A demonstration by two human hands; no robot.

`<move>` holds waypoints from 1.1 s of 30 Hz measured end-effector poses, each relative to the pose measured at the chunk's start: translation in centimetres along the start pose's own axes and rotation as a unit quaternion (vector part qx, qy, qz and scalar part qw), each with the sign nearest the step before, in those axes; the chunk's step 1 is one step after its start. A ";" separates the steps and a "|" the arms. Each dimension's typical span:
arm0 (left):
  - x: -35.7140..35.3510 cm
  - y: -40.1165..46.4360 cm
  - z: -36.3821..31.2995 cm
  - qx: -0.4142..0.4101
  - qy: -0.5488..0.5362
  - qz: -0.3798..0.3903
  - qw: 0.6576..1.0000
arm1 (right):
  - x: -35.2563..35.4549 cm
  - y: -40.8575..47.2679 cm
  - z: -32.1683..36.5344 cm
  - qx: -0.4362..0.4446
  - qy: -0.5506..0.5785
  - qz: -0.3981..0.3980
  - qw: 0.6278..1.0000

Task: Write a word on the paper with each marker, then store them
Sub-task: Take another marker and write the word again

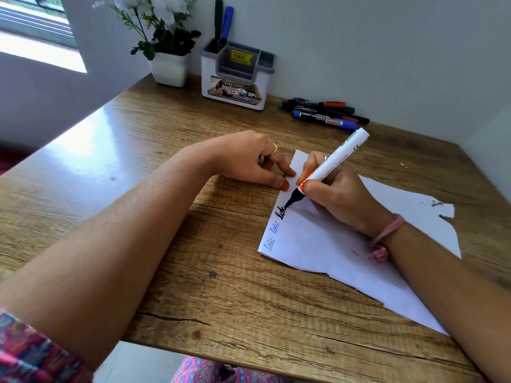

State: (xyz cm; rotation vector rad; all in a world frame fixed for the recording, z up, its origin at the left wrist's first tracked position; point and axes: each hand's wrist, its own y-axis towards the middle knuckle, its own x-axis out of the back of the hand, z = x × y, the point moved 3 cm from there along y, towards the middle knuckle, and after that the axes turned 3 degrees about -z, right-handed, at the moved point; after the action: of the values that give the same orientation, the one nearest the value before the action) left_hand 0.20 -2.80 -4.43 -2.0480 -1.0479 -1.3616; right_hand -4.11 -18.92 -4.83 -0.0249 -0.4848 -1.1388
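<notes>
A torn white paper (331,244) lies on the wooden desk (193,244). My right hand (337,194) grips a white marker (331,164) with a black tip, and the tip touches the paper's left edge, where black letters stand. Two thin words, one green and one blue, sit lower along the same edge. My left hand (249,161) rests on the desk with its fingertips pressing the paper's top left corner. Several capped markers (323,111) lie at the back right. A white and grey holder (237,76) at the back has a green and a blue marker (225,22) standing in it.
A white pot of white flowers (168,67) stands left of the holder, against the wall. A window lies at the far left. The desk's front edge runs near my lap.
</notes>
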 end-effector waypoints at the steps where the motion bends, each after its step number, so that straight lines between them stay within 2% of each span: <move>1: 0.0 0.0 0.0 0.000 -0.001 0.000 1.000 | 0.0 0.1 -0.1 -0.002 0.001 -0.006 1.000; 17: 0.1 -0.2 -0.2 0.015 -0.026 0.003 1.000 | 0.0 0.0 0.0 0.002 -0.004 0.007 1.000; 21: 0.2 -0.7 0.3 0.062 -0.177 0.012 0.982 | 0.7 0.3 -0.6 -0.063 0.178 -0.068 0.980; 25: 0.5 -1.2 1.2 0.068 -0.218 -0.003 0.974 | 1.3 0.6 -0.9 -0.104 0.254 -0.122 0.954; 28: 0.6 -1.3 1.6 0.078 -0.291 -0.019 0.953 | 1.4 0.7 -0.8 -0.102 0.281 -0.119 0.947; 33: 1.3 -1.5 2.0 0.090 -0.371 -0.095 0.919 | 1.4 0.5 -0.5 -0.107 0.280 -0.073 0.951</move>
State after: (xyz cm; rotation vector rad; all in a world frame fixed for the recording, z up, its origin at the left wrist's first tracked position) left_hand 0.42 0.02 -4.09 -2.4105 -1.6399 -0.4955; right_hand -3.01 -20.04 -4.65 0.1464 0.1463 -1.2757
